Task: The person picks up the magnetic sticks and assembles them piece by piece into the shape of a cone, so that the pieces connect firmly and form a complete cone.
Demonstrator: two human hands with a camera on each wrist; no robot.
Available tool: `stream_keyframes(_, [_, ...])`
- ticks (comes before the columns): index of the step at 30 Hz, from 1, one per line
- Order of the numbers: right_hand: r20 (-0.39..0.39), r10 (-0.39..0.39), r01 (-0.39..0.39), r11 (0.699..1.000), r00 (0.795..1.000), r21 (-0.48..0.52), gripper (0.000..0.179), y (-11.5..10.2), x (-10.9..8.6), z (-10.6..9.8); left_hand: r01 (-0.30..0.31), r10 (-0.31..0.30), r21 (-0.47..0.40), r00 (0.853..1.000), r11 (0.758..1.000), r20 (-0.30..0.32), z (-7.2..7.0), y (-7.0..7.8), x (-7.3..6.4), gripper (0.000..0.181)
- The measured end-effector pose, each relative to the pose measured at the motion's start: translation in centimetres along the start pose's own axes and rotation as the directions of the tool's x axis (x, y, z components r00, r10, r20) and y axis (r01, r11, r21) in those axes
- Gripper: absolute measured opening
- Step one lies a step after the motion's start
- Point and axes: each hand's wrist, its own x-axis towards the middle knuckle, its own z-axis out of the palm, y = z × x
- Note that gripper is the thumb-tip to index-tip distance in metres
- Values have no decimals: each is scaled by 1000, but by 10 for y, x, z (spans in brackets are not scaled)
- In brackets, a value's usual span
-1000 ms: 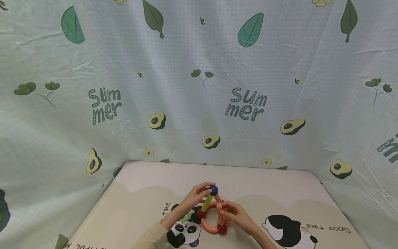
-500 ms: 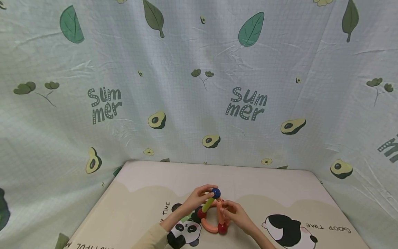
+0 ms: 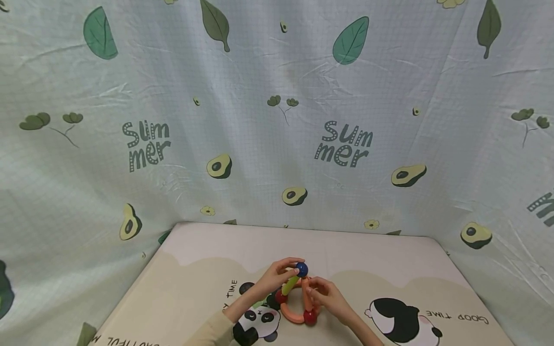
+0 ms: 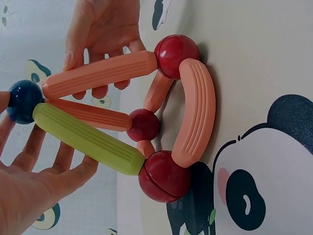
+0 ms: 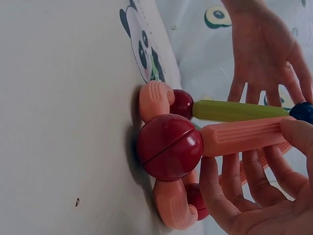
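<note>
A magnetic rod-and-ball toy stands on the mat, its base a ring of curved orange rods (image 4: 198, 112) and red balls (image 4: 177, 55). From the ring, a green rod (image 4: 90, 139) and two straight orange rods lean up to one blue ball (image 3: 301, 269) at the top. My left hand (image 3: 277, 274) pinches that ball between thumb and fingers. On the right, my right hand (image 3: 331, 299) holds the near straight orange rod (image 5: 247, 136), thumb close to its upper end. That end is right at the blue ball in the left wrist view.
The light mat (image 3: 368, 254) has a printed panda (image 3: 259, 319) left of the toy and a black-and-white animal print (image 3: 402, 319) to the right. Behind its far edge hangs a pale curtain (image 3: 259, 144) with leaves and avocados.
My left hand has brought the blue ball slightly right and down, tilting the green rod further over. The near orange rod's top, apart from the ball earlier, now meets it.
</note>
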Motion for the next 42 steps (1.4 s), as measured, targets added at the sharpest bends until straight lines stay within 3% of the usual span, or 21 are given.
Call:
stream_keyframes(8, [11,-3,3,1000,1000,24,33,1,1,-1,1,-1,-21,1000,1000,26,0,1,0,36])
stream_keyframes(17, [11,-14,14,1000,1000,11,35,26,12,-2,6,-6,-1,999,1000,36,-1,-1,1,35])
stream_keyframes(23, [27,-46,46,999,999,5,35,27,13,-4,29,-28,-10,999,1000,32,-2,0,0,35])
stream_keyframes(32, [65,-67,68,998,996,-14,33,26,13,-10,8,-9,20,999,1000,34,-1,0,-2,37])
stream_keyframes(38, [54,-107,111,990,993,-84,32,30,11,-23,-12,13,-1,1000,1000,7,-1,-1,-5,39])
stream_keyframes(42, [-20,-127,121,975,992,-188,30,35,8,-38,-5,5,-17,1000,1000,-30,-4,-6,-9,39])
